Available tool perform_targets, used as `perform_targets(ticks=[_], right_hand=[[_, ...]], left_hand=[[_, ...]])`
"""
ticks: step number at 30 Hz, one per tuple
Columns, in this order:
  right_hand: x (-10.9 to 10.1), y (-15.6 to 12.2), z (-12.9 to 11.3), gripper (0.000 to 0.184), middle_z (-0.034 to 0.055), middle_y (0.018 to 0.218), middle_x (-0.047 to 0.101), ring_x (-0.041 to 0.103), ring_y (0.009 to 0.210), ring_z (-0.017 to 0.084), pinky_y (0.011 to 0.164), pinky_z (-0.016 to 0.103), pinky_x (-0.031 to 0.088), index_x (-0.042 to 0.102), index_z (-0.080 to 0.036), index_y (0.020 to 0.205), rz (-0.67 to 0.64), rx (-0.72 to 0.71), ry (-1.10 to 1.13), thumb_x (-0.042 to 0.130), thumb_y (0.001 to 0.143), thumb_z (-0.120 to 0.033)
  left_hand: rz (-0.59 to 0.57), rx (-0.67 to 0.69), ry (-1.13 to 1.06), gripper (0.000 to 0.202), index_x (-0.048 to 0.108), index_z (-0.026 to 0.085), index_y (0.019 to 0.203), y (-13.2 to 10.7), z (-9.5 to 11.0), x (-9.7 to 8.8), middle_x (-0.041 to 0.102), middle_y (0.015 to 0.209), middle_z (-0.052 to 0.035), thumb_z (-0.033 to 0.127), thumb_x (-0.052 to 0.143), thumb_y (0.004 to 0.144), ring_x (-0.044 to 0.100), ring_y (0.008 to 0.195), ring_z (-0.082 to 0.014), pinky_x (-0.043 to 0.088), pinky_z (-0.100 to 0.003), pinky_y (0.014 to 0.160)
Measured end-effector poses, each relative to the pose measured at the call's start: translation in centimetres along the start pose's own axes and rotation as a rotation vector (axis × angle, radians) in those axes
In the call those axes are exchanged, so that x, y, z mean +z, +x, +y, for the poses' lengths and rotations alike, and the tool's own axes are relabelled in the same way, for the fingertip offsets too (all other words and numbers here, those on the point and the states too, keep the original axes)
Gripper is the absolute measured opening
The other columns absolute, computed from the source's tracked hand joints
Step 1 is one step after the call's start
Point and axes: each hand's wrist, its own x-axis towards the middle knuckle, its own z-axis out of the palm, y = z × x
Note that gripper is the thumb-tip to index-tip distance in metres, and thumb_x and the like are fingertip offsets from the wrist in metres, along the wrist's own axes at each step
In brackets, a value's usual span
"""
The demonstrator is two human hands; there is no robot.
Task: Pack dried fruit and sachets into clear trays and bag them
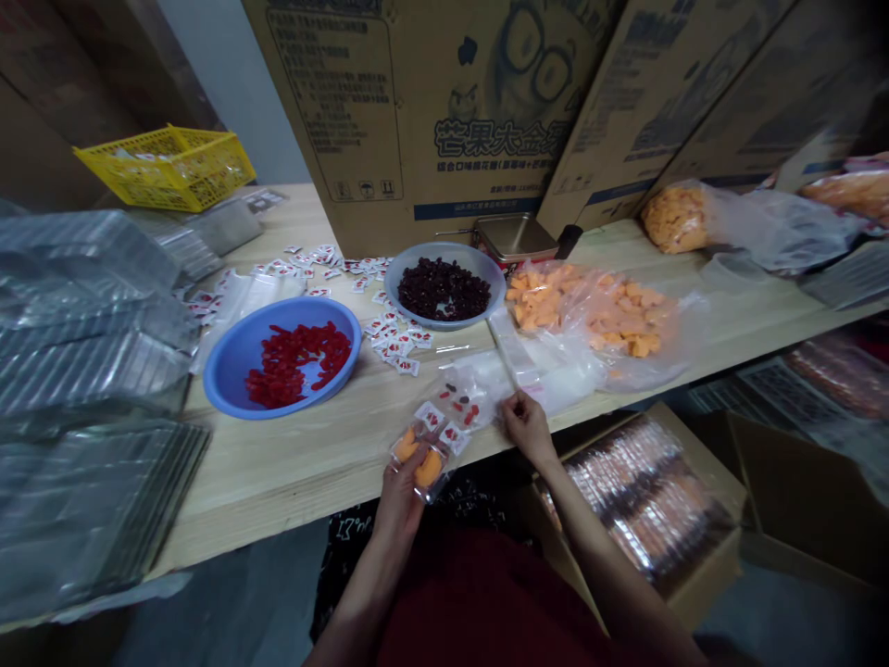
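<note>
Left hand [403, 484]: fingers clamped on the near end of a clear tray [451, 414] of orange sweets [429, 468] and small packets [431, 418], at the counter [306, 472] front edge. Right hand [526, 428]: fingers curled together beside clear bags [566, 371]; their grip cannot be told. Counter, left to right: stacked trays [90, 306], yellow basket [201, 190], blue bowl [226, 366], grey bowl [496, 292], bagged sweets [625, 320]. Behind: cardboard boxes [431, 176].

The cardboard carton [417, 56] reads "芒果大金" in large dark characters, its finest print [333, 83] blurred.
</note>
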Motion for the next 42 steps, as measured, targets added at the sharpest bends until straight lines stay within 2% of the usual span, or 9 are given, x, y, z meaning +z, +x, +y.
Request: perform_targets(ticks=[4, 8, 14, 19, 25, 30, 35, 39, 42], right_hand=[[0.4, -0.5, -0.2, 0.015, -0.0047, 0.060, 0.047, 0.045, 0.055, 0.013, 0.054, 0.024, 0.035, 0.048, -0.022, 0.070, -0.025, -0.007, -0.001, 0.053, 0.080, -0.033], [1.2, -0.2, -0.2, 0.012, -0.0040, 0.064, 0.052, 0.051, 0.058, 0.015, 0.059, 0.025, 0.039, 0.057, -0.020, 0.085, -0.026, -0.038, -0.080, 0.054, 0.077, -0.028], [2.0, 0.6, -1.3, 0.015, -0.0020, 0.062, 0.053, 0.050, 0.059, 0.015, 0.059, 0.025, 0.036, 0.059, -0.020, 0.076, -0.037, -0.130, -0.162, 0.048, 0.085, -0.026], [2.1, -0.5, -2.1, 0.016, -0.0020, 0.064, 0.054, 0.050, 0.059, 0.015, 0.059, 0.026, 0.037, 0.059, -0.020, 0.085, -0.055, -0.164, -0.114, 0.046, 0.091, -0.028], [0.8, 0.4, -1.7, 0.022, 0.0103, 0.099, 0.060, 0.056, 0.094, 0.024, 0.083, 0.034, 0.045, 0.059, -0.017, 0.101, 0.086, -0.286, -0.365, 0.058, 0.086, -0.032], [0.7, 0.9, -1.7, 0.014, 0.0074, 0.088, 0.059, 0.055, 0.087, 0.021, 0.080, 0.030, 0.043, 0.060, -0.019, 0.086, -0.056, -0.347, -0.514, 0.048, 0.092, -0.021], [1.1, 0.3, -2.4, 0.021, 0.0069, 0.085, 0.057, 0.054, 0.084, 0.020, 0.076, 0.029, 0.043, 0.058, -0.020, 0.084, -0.071, -0.396, -0.416, 0.042, 0.097, -0.020], [1.3, -0.7, -3.1, 0.023, 0.0072, 0.086, 0.056, 0.053, 0.085, 0.021, 0.077, 0.032, 0.044, 0.056, -0.020, 0.083, -0.116, -0.529, -0.317, 0.039, 0.099, -0.019], [0.6, -0.8, -3.1, 0.021, 0.0067, 0.085, 0.055, 0.053, 0.085, 0.021, 0.077, 0.032, 0.045, 0.055, -0.020, 0.084, -0.074, -0.560, -0.278, 0.039, 0.099, -0.019]], left_hand=[[-0.020, 0.012, 0.040, 0.052, 0.067, 0.016, 0.117, -0.6, -0.2, 0.3, 0.073, 0.116, -0.0106, 0.018, 0.083, 0.068, 0.070, 0.104, -0.0251, 0.057, -0.034, 0.091], [-0.060, 0.076, 0.119, 0.049, 0.070, 0.012, 0.109, -0.8, -0.5, 1.0, 0.076, 0.106, -0.0105, 0.025, 0.086, 0.065, 0.071, 0.101, -0.0256, 0.055, -0.033, 0.091], [-0.050, 0.044, 0.163, 0.065, 0.066, 0.014, 0.120, -0.6, -0.5, 1.1, 0.076, 0.102, -0.0115, 0.031, 0.088, 0.061, 0.074, 0.090, -0.0247, 0.057, -0.034, 0.083], [-0.112, 0.017, 0.198, 0.059, 0.069, 0.011, 0.114, -0.9, -1.0, 1.5, 0.076, 0.101, -0.0143, 0.034, 0.087, 0.063, 0.073, 0.091, -0.0286, 0.058, -0.035, 0.081], [-0.072, -0.004, 0.230, 0.060, 0.068, 0.012, 0.114, -0.6, -1.2, 1.8, 0.076, 0.098, -0.0121, 0.033, 0.087, 0.061, 0.074, 0.079, -0.0254, 0.057, -0.031, 0.069], [-0.057, -0.019, 0.244, 0.058, 0.068, 0.012, 0.113, -0.4, -1.1, 1.5, 0.077, 0.095, -0.0107, 0.031, 0.087, 0.062, 0.073, 0.074, -0.0220, 0.056, -0.029, 0.066], [-0.106, -0.005, 0.204, 0.066, 0.065, 0.011, 0.119, -0.5, -1.6, 2.6, 0.076, 0.097, -0.0136, 0.035, 0.087, 0.062, 0.073, 0.078, -0.0240, 0.056, -0.029, 0.067], [-0.147, 0.027, 0.204, 0.058, 0.068, 0.012, 0.112, -0.7, -2.0, 4.4, 0.076, 0.091, -0.0111, 0.039, 0.086, 0.064, 0.072, 0.076, -0.0217, 0.054, -0.026, 0.064], [-0.156, 0.036, 0.230, 0.053, 0.070, 0.011, 0.106, -1.1, -2.1, 5.1, 0.076, 0.086, -0.0092, 0.039, 0.086, 0.063, 0.071, 0.073, -0.0208, 0.055, -0.027, 0.067]])
